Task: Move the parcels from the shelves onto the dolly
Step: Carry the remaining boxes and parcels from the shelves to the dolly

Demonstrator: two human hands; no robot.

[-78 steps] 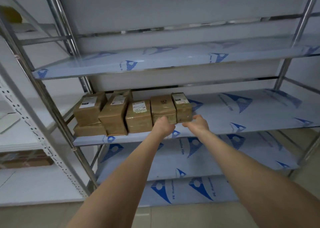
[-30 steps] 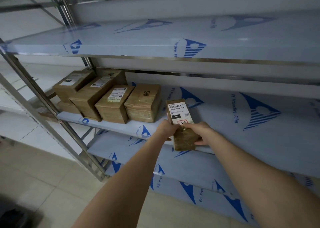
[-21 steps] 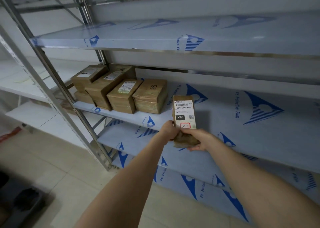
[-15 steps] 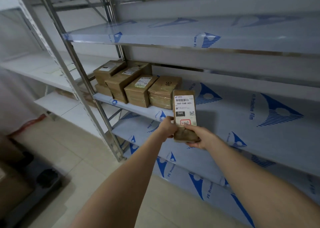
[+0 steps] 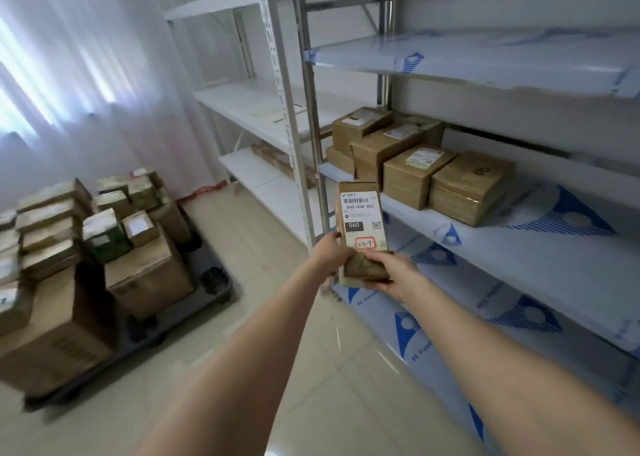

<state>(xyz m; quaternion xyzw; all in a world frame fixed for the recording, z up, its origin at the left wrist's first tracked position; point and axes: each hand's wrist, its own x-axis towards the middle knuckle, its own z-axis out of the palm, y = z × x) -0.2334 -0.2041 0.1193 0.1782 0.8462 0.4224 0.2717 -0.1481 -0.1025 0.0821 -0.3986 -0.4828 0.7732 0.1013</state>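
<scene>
A narrow brown parcel [image 5: 360, 213] with a white barcode label is held upright in front of me, off the shelf. My left hand [image 5: 330, 253] grips its lower left side and my right hand [image 5: 393, 270] grips its lower end from the right. Several brown parcels [image 5: 412, 165] stay in a row on the middle shelf [image 5: 540, 248] to the right. The dark dolly [image 5: 207, 282] stands on the floor at the left, stacked with several cardboard boxes [image 5: 104, 248].
Metal shelf uprights [image 5: 311, 126] stand just behind the held parcel. White shelving [image 5: 256, 109] runs along the back, with curtains [image 5: 86, 75] at the left. Tiled floor [image 5: 277, 351] lies between the shelves and the dolly.
Both hands lifted the narrow parcel off the middle shelf and carried it leftward. My view swung left, bringing the loaded dolly into sight.
</scene>
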